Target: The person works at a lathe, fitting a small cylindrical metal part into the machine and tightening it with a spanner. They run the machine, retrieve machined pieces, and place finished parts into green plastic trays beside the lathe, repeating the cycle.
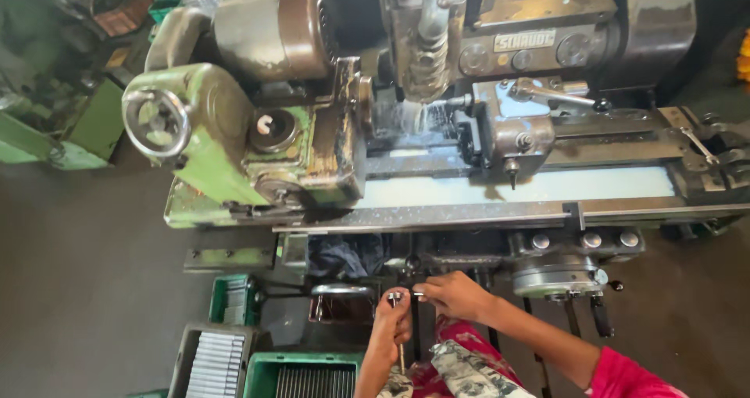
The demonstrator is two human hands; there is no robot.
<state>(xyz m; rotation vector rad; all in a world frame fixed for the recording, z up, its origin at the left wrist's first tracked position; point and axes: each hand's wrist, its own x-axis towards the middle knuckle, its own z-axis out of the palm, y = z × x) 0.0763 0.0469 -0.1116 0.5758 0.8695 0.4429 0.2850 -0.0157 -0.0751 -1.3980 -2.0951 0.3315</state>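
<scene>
Both my hands meet low in the middle of the head view, in front of a large machine. My left hand [392, 320] pinches a small shiny metal part [394, 297] between its fingertips, and a thin metal rod [401, 359] hangs below that hand. My right hand [453, 293] grips another small metal piece [419, 295] right beside it, the two pieces almost touching. A red sleeve covers my right upper arm, and patterned cloth lies below my hands.
A green and grey grinding machine [234, 156] fills the upper view, with a handwheel [156, 122] at left and a wet white trough [547, 185]. Green crates [269, 367] and a grey tray [211, 364] of metal rods stand by my knees on the dark floor.
</scene>
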